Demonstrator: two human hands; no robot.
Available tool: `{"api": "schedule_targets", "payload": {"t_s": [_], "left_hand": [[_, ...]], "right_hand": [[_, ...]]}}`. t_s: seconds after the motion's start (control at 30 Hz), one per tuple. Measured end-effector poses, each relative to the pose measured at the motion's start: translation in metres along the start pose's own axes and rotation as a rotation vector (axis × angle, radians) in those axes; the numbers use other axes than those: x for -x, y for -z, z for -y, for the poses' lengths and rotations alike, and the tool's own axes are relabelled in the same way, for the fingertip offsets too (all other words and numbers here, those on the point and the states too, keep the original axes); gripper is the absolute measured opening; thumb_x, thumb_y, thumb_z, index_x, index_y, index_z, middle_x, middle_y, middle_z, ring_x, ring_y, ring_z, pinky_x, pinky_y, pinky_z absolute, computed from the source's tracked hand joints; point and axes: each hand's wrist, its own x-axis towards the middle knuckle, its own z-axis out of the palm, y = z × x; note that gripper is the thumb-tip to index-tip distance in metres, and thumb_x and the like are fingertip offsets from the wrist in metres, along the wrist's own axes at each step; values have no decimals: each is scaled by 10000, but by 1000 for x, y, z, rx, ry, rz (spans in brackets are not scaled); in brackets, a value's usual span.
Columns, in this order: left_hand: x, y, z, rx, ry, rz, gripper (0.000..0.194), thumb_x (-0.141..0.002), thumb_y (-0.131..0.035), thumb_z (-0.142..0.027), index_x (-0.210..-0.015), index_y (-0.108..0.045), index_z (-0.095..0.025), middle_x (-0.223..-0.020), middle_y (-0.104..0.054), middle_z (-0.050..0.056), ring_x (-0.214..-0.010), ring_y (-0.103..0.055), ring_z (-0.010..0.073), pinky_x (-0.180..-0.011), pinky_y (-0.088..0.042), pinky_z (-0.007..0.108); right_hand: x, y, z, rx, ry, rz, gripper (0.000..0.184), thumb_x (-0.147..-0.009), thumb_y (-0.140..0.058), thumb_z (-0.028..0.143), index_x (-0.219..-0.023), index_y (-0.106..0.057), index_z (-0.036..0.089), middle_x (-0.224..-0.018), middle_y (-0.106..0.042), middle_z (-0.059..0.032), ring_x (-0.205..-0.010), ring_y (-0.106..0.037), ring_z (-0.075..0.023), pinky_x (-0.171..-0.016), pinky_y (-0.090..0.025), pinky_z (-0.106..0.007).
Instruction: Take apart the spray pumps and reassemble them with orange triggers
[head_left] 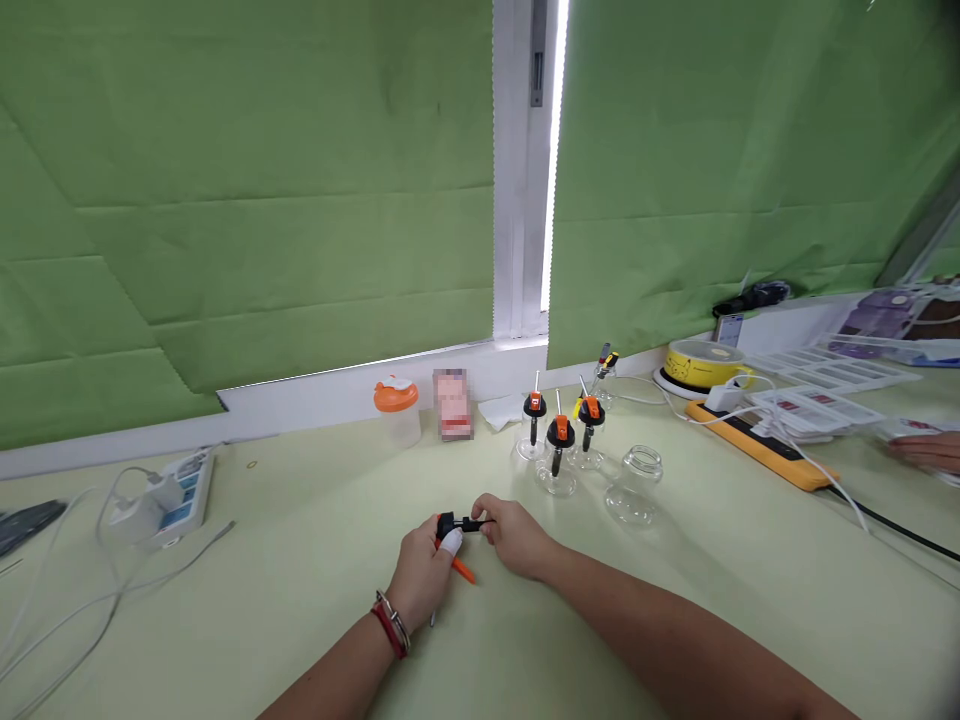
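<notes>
My left hand [421, 575] and my right hand [514, 535] meet over the pale green table [300, 600]. Together they grip a small black sprayer part [457, 524] between their fingertips. An orange piece [463, 570] pokes out below my left hand, which has a white wrap on one finger and bracelets at the wrist. Just beyond stand three small clear glass bottles with black-and-orange pump tops [559, 450]. An open clear glass jar [637, 483] without a top stands to their right.
A white cup with an orange lid [397, 408] and a small card [452, 403] stand by the wall. A white power strip [180, 492] with cables lies at left. At right are an orange power strip [757, 440], a yellow round device [703, 364], trays, and another person's hand [926, 450].
</notes>
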Motion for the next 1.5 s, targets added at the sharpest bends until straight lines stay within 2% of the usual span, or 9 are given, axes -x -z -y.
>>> {"api": "schedule_targets", "payload": {"t_s": [0.6,1.5], "left_hand": [[-1,-2,1,-36,11,-9,213,-809,-433,-356,-783,-554,-183,-650,-546,-9,-589,-479,147,-550,-351,238],[0,-3,6,-45,9,-19,216,-823,-419,-371,-782,-542,-198,-638,-525,-25,-582,-461,144,-560,-344,240]], "right_hand": [[0,-2,-6,72,-13,-16,246,-801,-448,107,-1010,-516,219,-679,-509,26,-592,-435,-102,-553,-273,-209],[3,1,-1,176,-12,-16,229,-824,-447,129,-1021,-515,225,-686,-524,13,-595,-437,-108,-534,-251,-203]]}}
